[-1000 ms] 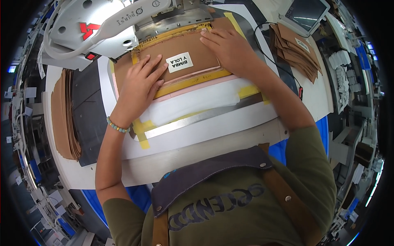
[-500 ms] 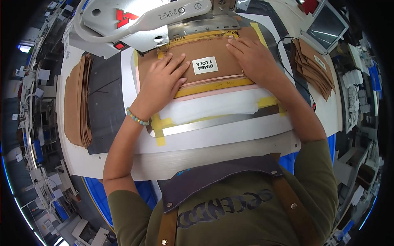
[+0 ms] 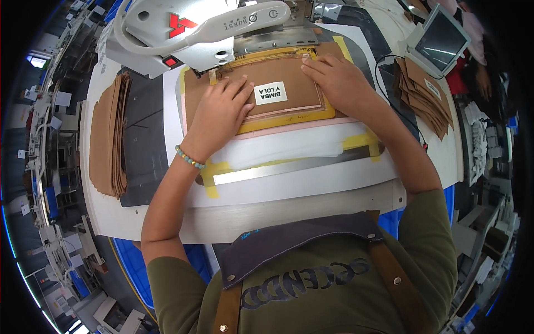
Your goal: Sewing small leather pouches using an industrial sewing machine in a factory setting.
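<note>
Pressing down with both palms, you have your hands spread flat on a brown rectangular leather-like panel (image 3: 278, 89) that lies inside a yellow-taped rectangular frame (image 3: 289, 121) under the head of a white industrial sewing machine (image 3: 183, 28). Your left hand (image 3: 219, 114) rests on the panel's left part, fingers stretched out and released, gripping nothing, their tips touching a small white sewn-on label with dark lettering (image 3: 270, 93). A beaded bracelet (image 3: 189, 159) circles that wrist. Your right hand (image 3: 336, 83) lies on the panel's right edge, fingers likewise extended flat, tips near the frame's upper rim, grasping nothing.

Just below the frame sits a pale pink strip (image 3: 300, 126), then a white folded cloth sheet (image 3: 278, 151) and a shiny metal plate held by yellow tape (image 3: 289, 170), all on a white work table (image 3: 311, 195).

To your left, a stack of brown cut panels (image 3: 108, 136) lies beside a dark grey mat (image 3: 144, 139). To your right, another pile of brown pieces (image 3: 423, 97) sits below a small grey control screen (image 3: 439, 42), with a black cable (image 3: 389, 64) running nearby.
</note>
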A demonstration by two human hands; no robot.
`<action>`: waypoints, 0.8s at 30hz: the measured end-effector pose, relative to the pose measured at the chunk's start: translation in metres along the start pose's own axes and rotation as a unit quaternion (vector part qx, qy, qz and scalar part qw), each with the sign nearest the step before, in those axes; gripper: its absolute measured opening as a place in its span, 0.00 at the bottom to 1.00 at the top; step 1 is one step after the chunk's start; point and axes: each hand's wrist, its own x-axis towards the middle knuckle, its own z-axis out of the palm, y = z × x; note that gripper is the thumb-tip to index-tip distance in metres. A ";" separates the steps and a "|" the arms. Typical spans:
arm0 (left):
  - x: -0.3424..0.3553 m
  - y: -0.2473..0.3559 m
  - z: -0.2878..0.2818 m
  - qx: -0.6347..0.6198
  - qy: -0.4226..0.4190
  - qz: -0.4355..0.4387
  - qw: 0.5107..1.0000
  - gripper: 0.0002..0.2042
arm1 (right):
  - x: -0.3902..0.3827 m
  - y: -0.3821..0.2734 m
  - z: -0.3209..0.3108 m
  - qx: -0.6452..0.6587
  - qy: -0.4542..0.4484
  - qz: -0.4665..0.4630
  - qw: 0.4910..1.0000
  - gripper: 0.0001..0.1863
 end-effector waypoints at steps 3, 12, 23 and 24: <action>-0.001 0.000 -0.001 0.015 0.001 -0.011 1.000 0.22 | 0.005 -0.003 0.002 0.040 0.007 0.001 0.999 0.20; 0.005 0.007 0.000 -0.079 0.010 -0.013 0.997 0.21 | 0.027 -0.019 0.009 0.016 0.037 -0.046 0.998 0.19; 0.005 0.003 0.001 -0.088 0.007 -0.005 0.996 0.21 | 0.050 -0.040 0.014 0.027 0.000 -0.043 0.999 0.22; 0.004 0.003 0.002 -0.096 0.011 -0.005 0.995 0.20 | 0.052 -0.042 0.015 0.027 0.000 -0.044 0.999 0.22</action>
